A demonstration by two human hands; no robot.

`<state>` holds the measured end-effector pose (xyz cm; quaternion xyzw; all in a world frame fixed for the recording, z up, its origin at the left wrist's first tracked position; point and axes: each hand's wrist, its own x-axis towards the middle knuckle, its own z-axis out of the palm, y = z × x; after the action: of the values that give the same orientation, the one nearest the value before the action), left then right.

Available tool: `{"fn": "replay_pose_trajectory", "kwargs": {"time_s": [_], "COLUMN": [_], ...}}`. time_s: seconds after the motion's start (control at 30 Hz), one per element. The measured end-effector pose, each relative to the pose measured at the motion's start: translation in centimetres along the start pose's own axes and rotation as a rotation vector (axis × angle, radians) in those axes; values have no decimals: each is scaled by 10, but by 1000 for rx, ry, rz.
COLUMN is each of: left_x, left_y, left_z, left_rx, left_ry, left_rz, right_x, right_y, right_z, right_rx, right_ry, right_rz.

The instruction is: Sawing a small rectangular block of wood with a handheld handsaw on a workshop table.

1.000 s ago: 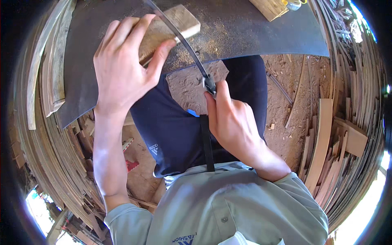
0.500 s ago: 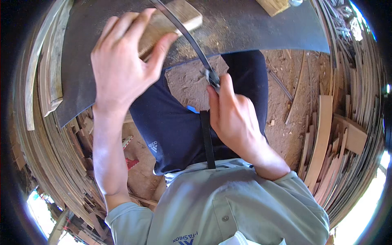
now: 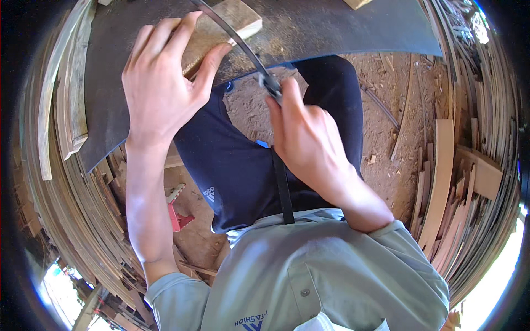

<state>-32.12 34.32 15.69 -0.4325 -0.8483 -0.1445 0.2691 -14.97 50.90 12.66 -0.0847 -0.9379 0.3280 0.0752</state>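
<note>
My left hand point(image 3: 160, 91) grips a rough wooden block point(image 3: 232, 16) on the dark board, fingers curled over it and thumb along its near side. A long, narrow metal blade point(image 3: 228, 30) crosses the block diagonally. My right hand point(image 3: 303, 132) is closed on the dark handle point(image 3: 271, 85) of this blade, just past the board's near edge and over the gap between my legs. Sawdust point(image 3: 281, 33) lies on the board around the block.
The dark board point(image 3: 386, 27) curves across the top of the view. Long planks point(image 3: 72, 99) lie along its left end. Another wood piece point(image 3: 356, 3) is at its back edge. Wood strips point(image 3: 475, 110) are piled on both sides. A red object point(image 3: 179, 218) lies on the dirt floor point(image 3: 386, 182).
My right hand has pushed forward, up the picture and slightly left, with the blade. My left hand and the block have shifted only slightly.
</note>
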Motion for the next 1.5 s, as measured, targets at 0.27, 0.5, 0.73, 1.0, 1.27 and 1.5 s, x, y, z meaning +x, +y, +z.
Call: {"fn": "replay_pose_trajectory", "kwargs": {"time_s": [0.27,0.5,0.73,1.0,1.27,1.5], "left_x": [5,4,3,0,0,-2], "left_y": [6,13,25,25,23,20], "left_z": [-5,-11,-19,-4,-2,-1], "left_rx": [-5,-29,-123,-100,-119,-126], "left_ry": [-73,-83,-90,28,30,17], "left_rz": [-87,-182,-250,-224,-228,-220], "right_x": [-53,-65,-12,25,28,26], "right_y": [27,50,43,16,12,12], "right_z": [-21,-63,-49,-26,-19,-16], "right_rx": [48,101,167,63,31,5], "right_ry": [-57,18,74,16,41,37], "right_rz": [16,18,-130,-199,-216,-219]}}
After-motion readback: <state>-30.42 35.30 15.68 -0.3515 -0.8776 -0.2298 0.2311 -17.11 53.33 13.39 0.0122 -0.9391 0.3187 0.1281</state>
